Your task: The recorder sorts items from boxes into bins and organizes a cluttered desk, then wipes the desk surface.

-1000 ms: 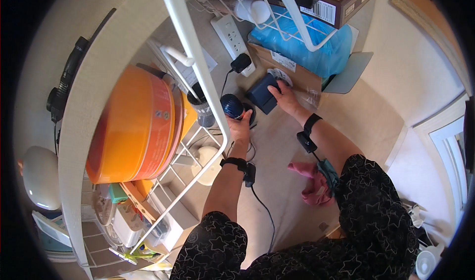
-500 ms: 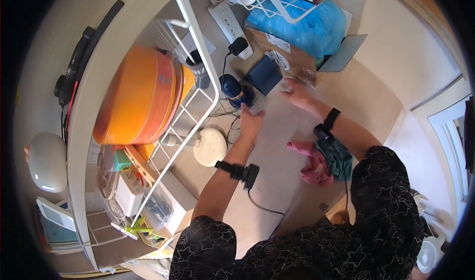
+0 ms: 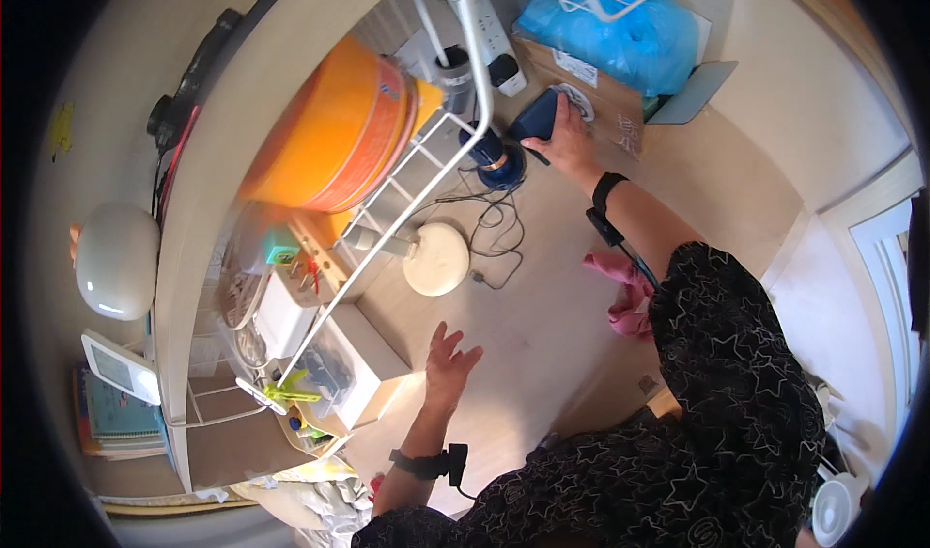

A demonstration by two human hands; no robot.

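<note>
At the far side of the desk my right hand (image 3: 567, 143) is closed around the near right side of a dark blue box (image 3: 536, 120), thumb on the front and fingers along its edge. Just left of the box stands a dark blue rounded device (image 3: 492, 157) with a copper-coloured ring and a wide base. A loose dark cable (image 3: 504, 220) with a plug end lies in loops in front of it. My left hand (image 3: 449, 369) hovers over the near left of the desk, fingers spread, holding nothing. Both wrists wear black straps with small modules.
A white wire rack (image 3: 418, 187) rises on the left, beside an orange tub (image 3: 334, 126). A cream round lamp base (image 3: 436, 259) stands on the desk. Behind are a power strip (image 3: 492, 34) and a cardboard box (image 3: 605, 102) with a blue bag (image 3: 620, 30). A pink cloth (image 3: 630, 301) lies right.
My right hand has reached forward onto the dark blue box. My left hand has drawn back from the blue device toward me. The view has shifted, and my right sleeve now covers the green cloth.
</note>
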